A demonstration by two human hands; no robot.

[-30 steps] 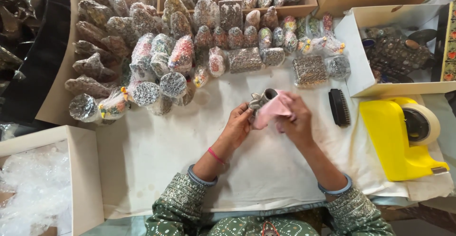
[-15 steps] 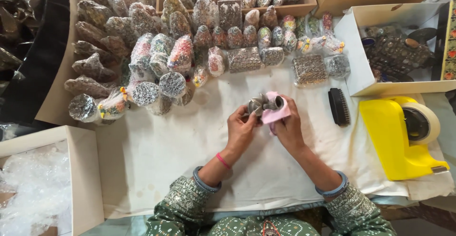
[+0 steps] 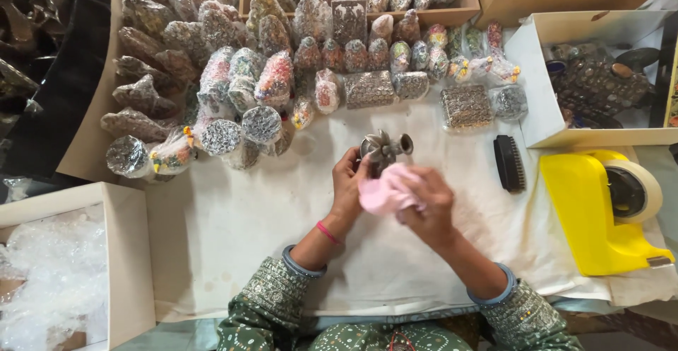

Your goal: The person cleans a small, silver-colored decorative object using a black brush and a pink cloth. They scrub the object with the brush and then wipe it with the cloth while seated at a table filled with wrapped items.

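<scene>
While the left hand [image 3: 349, 181] pinches a small grey metal ornament [image 3: 384, 147] by its lower part, the right hand [image 3: 426, 204] presses a crumpled pink cloth [image 3: 387, 191] against the ornament's underside. The ornament is held up just above the worktop [image 3: 240, 231], near the middle of the view, so both hands can reach around it. Its top is left bare: a flower-like cluster of petals beside a short, flared cup, dull silver and finely ridged. The left grip is clamped on the ornament; the right grip is bunched shut around the cloth, which looks soft and thin.

A white sheet, creased and lightly stained, covers the worktop. Beyond the hands stand crowded rows of wrapped figurines [image 3: 268, 75], each sealed in clear glossy film, with patterned silver, brown and bright painted surfaces showing through. They are set upright and close together, some touching. A small black brush [image 3: 509, 163] lies to the right, near the hands. Further right sits a yellow plastic tape dispenser [image 3: 597, 210] with a pale roll. An open white box [image 3: 531, 82] behind it holds dark metal pieces. At lower left, another box [image 3: 127, 259] holds crinkled bubble wrap [image 3: 49, 280].
</scene>
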